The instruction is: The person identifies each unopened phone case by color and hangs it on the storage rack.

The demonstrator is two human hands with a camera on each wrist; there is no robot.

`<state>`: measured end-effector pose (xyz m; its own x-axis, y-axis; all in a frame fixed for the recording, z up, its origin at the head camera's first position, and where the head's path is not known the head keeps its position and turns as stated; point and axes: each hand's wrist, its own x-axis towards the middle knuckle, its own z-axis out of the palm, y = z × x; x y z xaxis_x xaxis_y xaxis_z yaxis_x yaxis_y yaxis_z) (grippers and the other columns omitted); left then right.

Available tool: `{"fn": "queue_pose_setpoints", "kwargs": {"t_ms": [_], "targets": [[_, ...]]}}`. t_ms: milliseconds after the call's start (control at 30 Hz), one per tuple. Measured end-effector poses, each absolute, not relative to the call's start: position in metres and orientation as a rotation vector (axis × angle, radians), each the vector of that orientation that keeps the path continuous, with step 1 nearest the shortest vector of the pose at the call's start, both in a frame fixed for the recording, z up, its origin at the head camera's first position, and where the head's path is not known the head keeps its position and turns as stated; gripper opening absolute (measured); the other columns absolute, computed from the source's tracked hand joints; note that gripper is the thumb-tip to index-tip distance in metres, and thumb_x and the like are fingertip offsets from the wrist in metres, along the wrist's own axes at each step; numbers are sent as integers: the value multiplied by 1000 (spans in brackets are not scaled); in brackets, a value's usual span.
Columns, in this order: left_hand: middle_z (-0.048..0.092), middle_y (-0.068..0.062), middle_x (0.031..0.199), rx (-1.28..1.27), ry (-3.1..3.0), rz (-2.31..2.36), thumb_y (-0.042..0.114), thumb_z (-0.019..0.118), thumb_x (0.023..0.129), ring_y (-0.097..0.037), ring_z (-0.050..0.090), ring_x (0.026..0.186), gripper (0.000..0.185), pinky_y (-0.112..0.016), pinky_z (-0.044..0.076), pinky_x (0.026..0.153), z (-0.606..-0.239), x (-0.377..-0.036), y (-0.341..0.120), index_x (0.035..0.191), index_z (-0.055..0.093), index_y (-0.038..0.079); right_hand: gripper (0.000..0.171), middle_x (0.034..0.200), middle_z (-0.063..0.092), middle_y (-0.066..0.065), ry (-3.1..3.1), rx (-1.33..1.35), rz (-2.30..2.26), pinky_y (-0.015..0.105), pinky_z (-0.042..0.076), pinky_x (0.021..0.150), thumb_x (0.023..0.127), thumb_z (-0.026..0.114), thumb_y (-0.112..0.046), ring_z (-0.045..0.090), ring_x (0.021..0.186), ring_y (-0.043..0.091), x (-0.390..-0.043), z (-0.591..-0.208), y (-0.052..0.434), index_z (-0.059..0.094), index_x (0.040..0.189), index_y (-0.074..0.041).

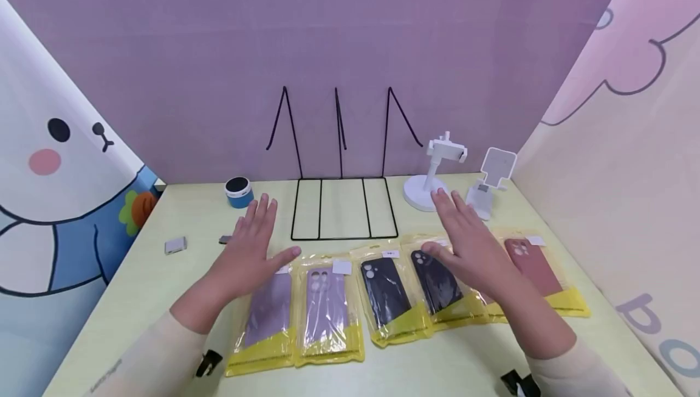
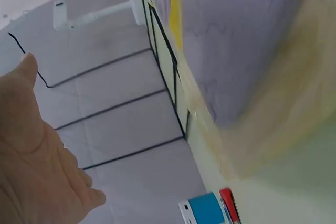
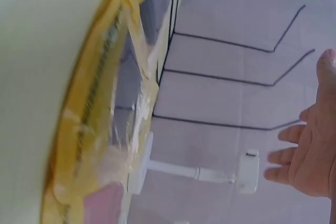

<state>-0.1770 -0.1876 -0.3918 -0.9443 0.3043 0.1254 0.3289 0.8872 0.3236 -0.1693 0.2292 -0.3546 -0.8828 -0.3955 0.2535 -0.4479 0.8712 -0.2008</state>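
**Left hand and right hand held above a row of bagged phone cases**

Black wire rack taken as landmark. Nearest, well short of the rack: left sleeve and right sleeve, pale, each with a black strap piece seen beside it.

Next, on the rack's near side, phone cases in clear, yellow-ended pouches laid in a row. Two purple cases are placed toward its left, two black cases toward its right; farther right, a dusky-pink case and another pouch, mostly hidden by the right arm.

Left hand held above the leftmost pouch, near left of the rack: fingers straight and close together, thumb spread apart. Right hand held near right of it: fingers extended and lying close, thumb out to the side.

Left of the rack: a small silver-grey block; a dark piece closer in, partly hidden; a blue-and-white cylindrical speaker, black-topped. Right of it: a round-based white phone stand, then a folding stand. Behind it, purple cloth is hung.
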Motion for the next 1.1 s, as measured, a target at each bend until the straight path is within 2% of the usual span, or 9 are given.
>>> {"fn": "queue_pose_setpoints", "kwargs": {"t_ms": [167,300,433,500,667,833,967,1100], "targets": [[-19,1,164,-510,-3060,-696,76,42,88,-30,-11,152,105,-62,12,119,-393,-209,-202,157,-14,19,79,161,28,13,-2940,603,527,63,32,111,96,52,-56,30,145,40,-175,-344,242,18,159,-21],[-18,1,164,-604,-3135,-755,73,47,88,-34,2,152,103,-62,19,118,-396,-233,-212,157,-11,24,73,154,41,14,-3055,538,602,63,39,105,96,45,-62,42,137,41,-182,-339,253,32,154,-19],[-13,-2,166,-677,-3185,-784,68,53,89,-34,6,152,102,-59,19,119,-399,-256,-217,158,-7,25,75,146,50,14,-3104,516,634,61,42,103,93,48,-66,49,131,39,-195,-341,262,42,149,-16],[-11,-2,166,-696,-3205,-800,67,55,89,-33,4,153,102,-58,17,120,-401,-267,-218,159,-5,24,73,142,54,14,-3129,516,631,60,44,101,92,52,-64,52,128,38,-204,-345,265,45,146,-15],[-11,-2,166,-716,-3268,-833,61,61,89,-29,-2,153,103,-56,12,122,-411,-287,-219,159,-5,23,64,137,58,15,-3200,552,626,58,46,100,92,63,-50,54,125,38,-231,-365,271,50,141,-11],[-11,-2,166,-655,-3330,-793,59,64,87,-30,-3,153,107,-55,10,122,-423,-301,-215,159,-6,22,57,135,59,17,-3244,621,594,55,46,101,93,67,-38,55,123,38,-256,-388,273,53,137,-5],[-9,-8,166,-662,-3358,-740,57,68,85,-33,-1,153,111,-54,12,122,-431,-306,-207,159,-4,14,51,131,61,17,-3279,647,575,54,46,101,94,66,-32,56,121,36,-269,-401,270,57,135,-3],[-2,-14,166,-689,-3366,-714,53,71,85,-36,4,152,110,-53,14,122,-436,-307,-203,158,4,6,45,126,64,14,-3326,633,515,52,48,100,94,66,-30,59,116,32,-278,-407,268,61,131,-5]]}}
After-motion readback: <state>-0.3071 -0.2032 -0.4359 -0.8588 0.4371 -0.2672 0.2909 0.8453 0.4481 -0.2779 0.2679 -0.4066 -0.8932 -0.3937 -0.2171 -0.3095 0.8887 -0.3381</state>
